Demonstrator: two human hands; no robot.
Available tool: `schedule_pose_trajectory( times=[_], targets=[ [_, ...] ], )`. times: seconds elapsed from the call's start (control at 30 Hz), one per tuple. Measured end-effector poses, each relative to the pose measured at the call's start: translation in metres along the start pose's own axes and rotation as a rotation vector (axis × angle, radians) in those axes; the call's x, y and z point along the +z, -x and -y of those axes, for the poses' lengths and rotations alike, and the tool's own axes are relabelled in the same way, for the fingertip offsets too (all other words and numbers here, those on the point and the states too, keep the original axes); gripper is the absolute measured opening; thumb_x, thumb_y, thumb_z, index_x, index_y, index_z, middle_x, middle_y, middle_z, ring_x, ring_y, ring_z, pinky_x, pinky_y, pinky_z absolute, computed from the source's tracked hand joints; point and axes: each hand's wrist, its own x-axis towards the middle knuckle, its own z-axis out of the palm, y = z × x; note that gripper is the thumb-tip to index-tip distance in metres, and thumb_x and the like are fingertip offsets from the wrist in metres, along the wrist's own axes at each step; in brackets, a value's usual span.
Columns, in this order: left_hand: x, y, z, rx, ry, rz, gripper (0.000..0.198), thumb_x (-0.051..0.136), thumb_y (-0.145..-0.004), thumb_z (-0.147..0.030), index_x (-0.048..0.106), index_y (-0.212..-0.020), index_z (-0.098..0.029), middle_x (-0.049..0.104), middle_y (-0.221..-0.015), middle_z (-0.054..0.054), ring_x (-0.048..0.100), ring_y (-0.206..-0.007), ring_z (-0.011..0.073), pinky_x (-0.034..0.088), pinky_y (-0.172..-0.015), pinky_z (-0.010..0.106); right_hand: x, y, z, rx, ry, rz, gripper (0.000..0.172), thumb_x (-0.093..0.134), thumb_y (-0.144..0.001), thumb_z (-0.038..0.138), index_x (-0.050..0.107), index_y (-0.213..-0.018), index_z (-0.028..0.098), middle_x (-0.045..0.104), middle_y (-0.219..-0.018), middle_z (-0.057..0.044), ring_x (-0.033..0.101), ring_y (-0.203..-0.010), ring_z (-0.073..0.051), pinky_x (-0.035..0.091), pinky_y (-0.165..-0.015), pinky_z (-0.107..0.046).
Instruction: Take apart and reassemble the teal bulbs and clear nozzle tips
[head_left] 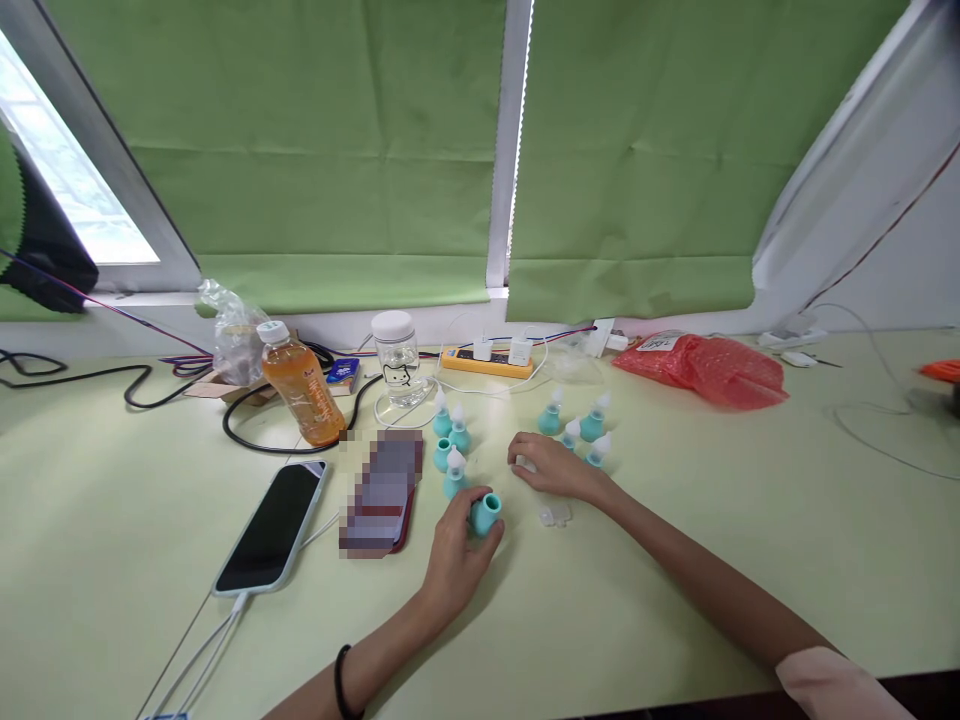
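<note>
Teal bulb (486, 516) sits in your left hand (454, 562), near-centre on the table (675, 590), thumb and fingers around it, mouth up; a light grip should avoid squashing it. Your right hand (551, 464), farther and right, lies palm-down, fingers curled by a pale piece (526, 464); whether they're gripping, you can't tell.

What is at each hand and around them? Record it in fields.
Left hand: holding a teal bulb, open mouth visible
Right hand: at a pale piece, grip unclear
Left cluster: four bulbs, one without a tip
Right cluster: four bulbs, all tipped
Nearby: clear piece
Left side: red-cased phone, black-screened phone
Behind: drink bottle, lidded jar, power strip, red package
</note>
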Motion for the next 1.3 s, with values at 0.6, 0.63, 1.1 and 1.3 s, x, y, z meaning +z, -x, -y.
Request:
schedule_pose_trajectory(
  times=[0.6, 0.63, 1.1, 1.3],
  targets=[
    [0.001, 0.000, 0.004, 0.081, -0.095, 0.002, 0.027, 0.043, -0.076, -0.019, 0.045, -0.103, -0.020, 0.055, -0.100, 0.005, 0.051, -0.092, 0.0170, 0.042, -0.078, 0.031, 0.001, -0.004, 0.004, 0.061, -0.267, -0.123, 0.012, 0.046, -0.069, 0.014, 0.058, -0.069, 0.014, 0.059, -0.069, -0.003, 0.053, -0.060, -0.011, 0.040, -0.058, -0.022],
    [0.001, 0.001, 0.004, 0.091, -0.101, 0.001, 0.027, 0.043, -0.076, -0.019, 0.044, -0.103, -0.020, 0.054, -0.100, 0.005, 0.051, -0.093, 0.0172, 0.042, -0.079, 0.031, 0.000, -0.004, 0.004, 0.068, -0.295, -0.137, 0.012, 0.046, -0.069, 0.014, 0.058, -0.068, 0.014, 0.060, -0.068, -0.003, 0.054, -0.059, -0.012, 0.041, -0.057, -0.022],
    [-0.001, 0.005, 0.004, 0.532, -0.369, -0.083, 0.025, 0.040, -0.078, -0.014, 0.043, -0.103, -0.017, 0.044, -0.111, 0.012, 0.041, -0.104, 0.0210, 0.039, -0.083, 0.037, -0.003, 0.022, 0.028, 0.101, -0.643, -0.396, 0.011, 0.049, -0.071, 0.024, 0.056, -0.069, 0.015, 0.061, -0.066, -0.003, 0.059, -0.058, -0.012, 0.050, -0.055, -0.023],
    [0.006, 0.012, 0.003, 0.891, -0.655, 0.187, 0.026, 0.034, -0.080, -0.012, 0.049, -0.101, -0.018, 0.054, -0.094, 0.013, 0.050, -0.086, 0.0226, 0.041, -0.070, 0.038, 0.023, 0.048, 0.033, 0.138, -0.652, -0.556, 0.016, 0.048, -0.072, 0.028, 0.054, -0.067, 0.015, 0.060, -0.061, -0.003, 0.059, -0.054, -0.013, 0.050, -0.052, -0.023]
  ],
)
